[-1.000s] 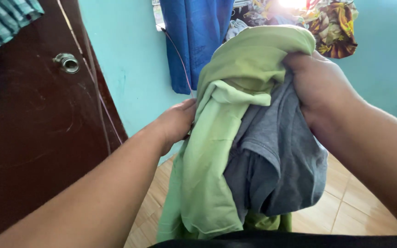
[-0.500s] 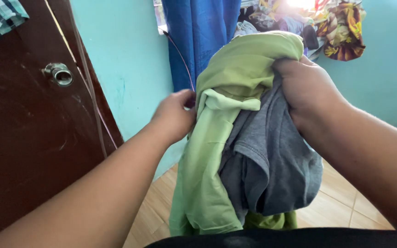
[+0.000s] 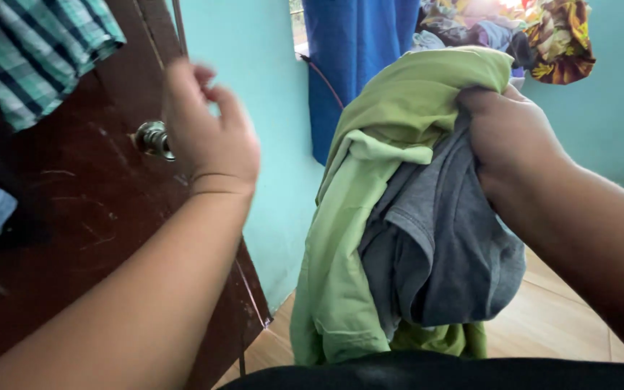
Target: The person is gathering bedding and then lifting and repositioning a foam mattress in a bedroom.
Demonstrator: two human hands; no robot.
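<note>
My right hand (image 3: 510, 137) grips a bundle of clothes held up in front of me: a light green garment (image 3: 370, 180) and a grey t-shirt (image 3: 442, 245) hanging down together. My left hand (image 3: 207, 130) is raised with fingers loosely apart, holding nothing, just in front of the metal door knob (image 3: 152, 137) on the dark brown wooden door (image 3: 74, 238). The hand hides part of the knob.
A green and blue checked cloth (image 3: 34, 50) hangs over the door's top left. A blue fabric (image 3: 352, 65) hangs against the turquoise wall (image 3: 254, 87). Patterned clothes (image 3: 543, 36) are piled at the upper right. Tan floor tiles (image 3: 543, 318) show below.
My left hand has left the green garment and swung up and left toward the door knob. The view has shifted, bringing the door closer. My right hand keeps its grip on the clothes.
</note>
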